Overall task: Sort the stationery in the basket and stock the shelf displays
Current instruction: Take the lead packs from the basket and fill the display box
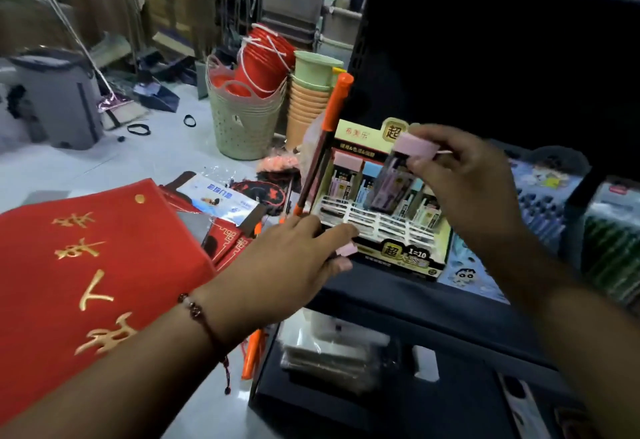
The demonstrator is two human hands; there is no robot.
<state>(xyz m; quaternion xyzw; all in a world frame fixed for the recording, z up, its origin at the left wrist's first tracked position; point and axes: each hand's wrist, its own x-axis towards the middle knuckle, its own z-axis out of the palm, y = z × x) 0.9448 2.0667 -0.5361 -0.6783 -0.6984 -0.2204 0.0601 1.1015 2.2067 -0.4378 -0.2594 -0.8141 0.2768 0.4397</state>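
The right hand (460,175) pinches a pink-capped lead case (405,164) in its fingers, poised over the display box (377,203) on the dark shelf (398,293). At eight o'clock of the box, the left hand (298,258) steadies its front edge while holding another pink-capped case (346,249) and an orange pen (325,147). The case should probably go in upright, cap up, beside the matching pink row, with the box kept braced.
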